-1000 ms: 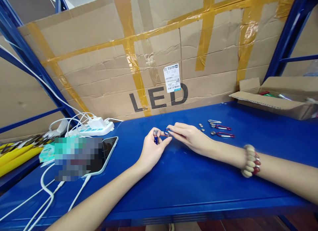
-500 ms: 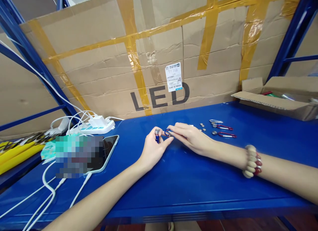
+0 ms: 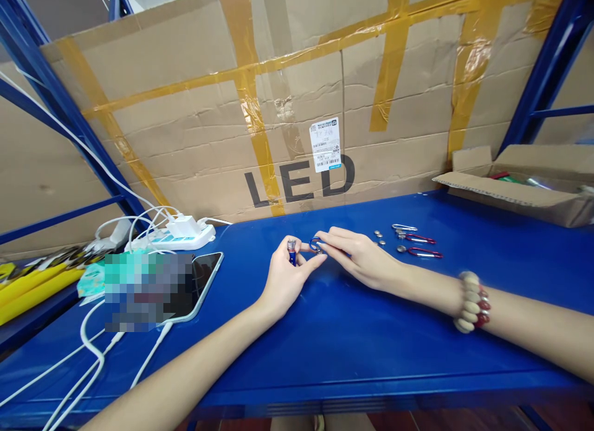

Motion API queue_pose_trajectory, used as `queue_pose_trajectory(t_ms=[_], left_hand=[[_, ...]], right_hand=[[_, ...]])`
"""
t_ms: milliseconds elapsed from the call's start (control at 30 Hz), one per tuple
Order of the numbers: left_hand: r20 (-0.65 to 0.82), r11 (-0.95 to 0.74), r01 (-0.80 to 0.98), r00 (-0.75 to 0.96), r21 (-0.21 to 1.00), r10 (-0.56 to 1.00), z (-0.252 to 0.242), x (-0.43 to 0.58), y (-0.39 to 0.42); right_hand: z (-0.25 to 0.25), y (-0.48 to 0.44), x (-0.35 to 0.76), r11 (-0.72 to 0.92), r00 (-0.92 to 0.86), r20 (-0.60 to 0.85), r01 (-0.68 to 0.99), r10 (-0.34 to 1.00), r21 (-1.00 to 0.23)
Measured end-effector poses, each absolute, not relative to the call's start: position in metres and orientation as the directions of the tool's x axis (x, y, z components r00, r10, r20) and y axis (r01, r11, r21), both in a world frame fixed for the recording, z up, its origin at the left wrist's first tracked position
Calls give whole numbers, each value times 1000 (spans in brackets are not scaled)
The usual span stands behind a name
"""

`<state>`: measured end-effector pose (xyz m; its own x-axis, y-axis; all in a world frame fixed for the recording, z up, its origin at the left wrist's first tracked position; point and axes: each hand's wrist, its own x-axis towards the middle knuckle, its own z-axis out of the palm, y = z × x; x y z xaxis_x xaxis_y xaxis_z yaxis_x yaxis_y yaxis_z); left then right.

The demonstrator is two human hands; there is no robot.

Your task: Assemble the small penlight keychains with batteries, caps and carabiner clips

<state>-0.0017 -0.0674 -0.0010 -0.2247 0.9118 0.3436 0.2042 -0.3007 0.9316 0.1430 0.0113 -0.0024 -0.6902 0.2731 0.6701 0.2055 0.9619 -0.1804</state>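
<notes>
My left hand (image 3: 286,275) is closed around a small blue cylinder with a silver top (image 3: 291,250), held upright just above the blue shelf surface (image 3: 352,332). My right hand (image 3: 359,258) pinches a small blue ring-shaped clip (image 3: 314,245) right beside that cylinder; the fingertips of both hands nearly touch. A beaded bracelet (image 3: 472,300) sits on my right wrist. Right of my hands lie two red carabiner clips (image 3: 420,245), a silver clip (image 3: 403,227) and a few small round button cells (image 3: 379,237).
A large taped cardboard sheet marked LED (image 3: 297,109) stands behind the shelf. An open cardboard box (image 3: 520,183) sits at the back right. At the left lie a phone (image 3: 197,285), a white power strip with plugs (image 3: 174,236) and white cables (image 3: 88,357). Blue shelf uprights (image 3: 547,66) frame both sides.
Hardly anything has moved. My hands stay together at the same spot, with the right fingers shifting slightly on the blue clip.
</notes>
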Motion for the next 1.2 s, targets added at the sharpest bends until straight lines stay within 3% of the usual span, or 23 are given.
queue_pose_trajectory(t_ms=[500, 867, 1033, 1133, 1200], left_hand=[[331, -287, 203, -230, 936, 915, 0, -2, -66], [325, -264, 293, -186, 919, 927, -2, -1, -67], [320, -264, 283, -174, 922, 931, -4, -2, -67], [312, -238, 285, -253, 929, 916, -6, -5, -65], [319, -223, 304, -317, 926, 893, -6, -6, -64]], right_hand=[[-4, 12, 144, 966, -704, 661, 193, 260, -174], [-2, 12, 144, 971, -750, 639, 239, 169, 24], [-6, 16, 143, 964, -735, 632, 253, 244, -78], [-7, 18, 143, 936, -717, 604, 297, 348, -187], [-6, 18, 144, 925, -731, 568, 325, 378, -197]])
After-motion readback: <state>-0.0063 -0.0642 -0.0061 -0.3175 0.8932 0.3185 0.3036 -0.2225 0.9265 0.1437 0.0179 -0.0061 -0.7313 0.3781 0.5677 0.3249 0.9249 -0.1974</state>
